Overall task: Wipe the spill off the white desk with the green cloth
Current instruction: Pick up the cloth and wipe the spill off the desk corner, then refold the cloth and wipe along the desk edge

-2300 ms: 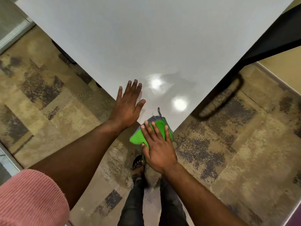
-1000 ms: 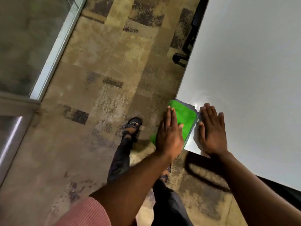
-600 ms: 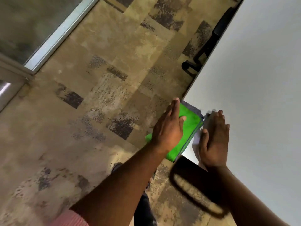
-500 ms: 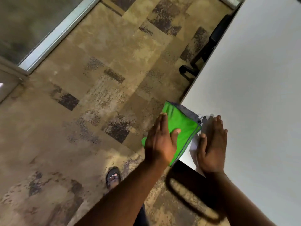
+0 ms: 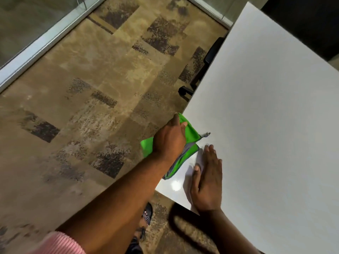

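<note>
The white desk fills the right side of the head view, its near corner at the lower middle. A folded green cloth with grey trim hangs over the desk's left edge, partly on the top. My left hand grips it from the floor side, fingers curled over its upper fold. My right hand lies flat, palm down, on the desk just right of the cloth, fingers together. A small shiny patch glints near the corner; I cannot tell if it is liquid or a light reflection.
Patterned brown carpet lies left of the desk. A black chair base sticks out from under the desk's left edge. A glass partition with a metal frame runs along the upper left. My sandalled foot stands below the corner.
My left hand went from lying flat on the cloth to gripping it, and has drawn it along the desk's left edge. The right hand stays flat on the desk. The view shifted.
</note>
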The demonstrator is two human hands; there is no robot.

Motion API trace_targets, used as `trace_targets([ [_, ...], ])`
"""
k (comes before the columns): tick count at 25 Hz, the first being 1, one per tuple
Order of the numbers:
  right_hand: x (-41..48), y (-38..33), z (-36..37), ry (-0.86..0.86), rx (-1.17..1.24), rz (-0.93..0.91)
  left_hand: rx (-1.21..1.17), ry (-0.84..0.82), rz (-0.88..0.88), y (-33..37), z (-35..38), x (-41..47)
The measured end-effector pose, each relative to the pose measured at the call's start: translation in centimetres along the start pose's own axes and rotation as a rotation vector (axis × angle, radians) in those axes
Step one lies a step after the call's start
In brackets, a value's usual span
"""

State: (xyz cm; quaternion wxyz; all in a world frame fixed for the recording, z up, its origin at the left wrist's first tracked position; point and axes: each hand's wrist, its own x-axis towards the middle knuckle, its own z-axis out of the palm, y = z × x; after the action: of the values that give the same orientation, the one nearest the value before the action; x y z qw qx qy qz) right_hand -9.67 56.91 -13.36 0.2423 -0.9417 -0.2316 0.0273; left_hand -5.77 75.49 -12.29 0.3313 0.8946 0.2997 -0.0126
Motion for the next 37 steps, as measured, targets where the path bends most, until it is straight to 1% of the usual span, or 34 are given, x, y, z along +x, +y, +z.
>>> trace_targets([
  [2,-0.2,0.0,0.1,0.009,0.001,-0.004,0.011,-0.007,0.028,-1.6,0.4,-3.7],
  [4,0.0,0.1,0.1,0.004,0.008,-0.014,0.086,0.032,0.024,-3.4,0.5,-7.6],
  [6,0.0,0.1,0.0,-0.010,0.001,-0.019,0.096,0.060,0.007,-4.6,0.7,-9.7],
  [8,-0.1,0.2,0.1,-0.011,0.002,-0.021,-0.025,0.070,-0.077,-5.2,0.4,-10.0],
  [10,0.0,0.2,0.0,-0.006,0.006,-0.020,-0.144,0.114,-0.158,-5.3,0.0,-9.6],
  [13,0.0,0.1,-0.1,-0.013,0.016,-0.012,-0.157,0.115,-0.134,-4.9,0.2,-9.6],
  [16,0.0,0.0,-0.2,-0.028,0.024,-0.005,-0.230,0.113,-0.114,-4.6,-0.3,-9.0],
  [17,0.0,0.1,-0.2,-0.029,0.023,-0.006,-0.262,0.139,-0.140,-5.2,-0.5,-8.8],
  [19,0.0,0.2,-0.1,-0.027,0.024,-0.005,-0.366,0.167,-0.252,-6.8,-0.9,-9.0],
  [21,0.0,0.2,-0.1,-0.029,0.017,-0.024,-0.481,0.095,-0.334,-8.1,-0.9,-10.1],
  [23,0.0,0.0,-0.1,-0.031,-0.006,-0.060,-0.465,0.026,-0.352,-8.4,-0.5,-10.8],
  [24,-0.1,0.0,-0.2,-0.031,-0.018,-0.074,-0.444,0.000,-0.394,-8.5,-0.5,-10.7],
  [25,-0.1,-0.2,-0.2,-0.033,-0.021,-0.084,-0.456,-0.026,-0.489,-8.6,-0.8,-10.4],
  [26,-0.1,-0.3,-0.2,-0.037,-0.019,-0.088,-0.536,-0.067,-0.632,-9.0,-1.2,-10.0],
  [28,-0.1,-0.4,-0.3,-0.042,-0.019,-0.089,-0.863,-0.207,-0.997,-9.5,-2.5,-10.0],
  [29,-0.3,-0.4,-0.6,-0.041,-0.028,-0.093,-1.003,-0.256,-1.099,-9.8,-3.4,-10.5],
  [30,-0.5,-0.6,-0.8,-0.035,-0.032,-0.109,-1.093,-0.254,-1.112,-10.2,-3.8,-10.9],
  [31,-0.8,-1.1,-1.1,-0.028,-0.025,-0.143,-1.163,-0.211,-1.074,-10.3,-4.4,-11.0],
  [34,-2.3,-4.6,-1.4,-0.058,0.005,-0.322,-1.352,-0.015,-0.906,-9.0,-6.7,-10.8],
  [35,-3.0,-5.9,-1.1,-0.076,-0.009,-0.373,-1.360,0.031,-0.857,-8.4,-7.5,-10.9],
  [37,-4.1,-7.6,-0.5,-0.080,-0.046,-0.368,-1.338,0.072,-0.777,-6.7,-9.1,-11.9],
])
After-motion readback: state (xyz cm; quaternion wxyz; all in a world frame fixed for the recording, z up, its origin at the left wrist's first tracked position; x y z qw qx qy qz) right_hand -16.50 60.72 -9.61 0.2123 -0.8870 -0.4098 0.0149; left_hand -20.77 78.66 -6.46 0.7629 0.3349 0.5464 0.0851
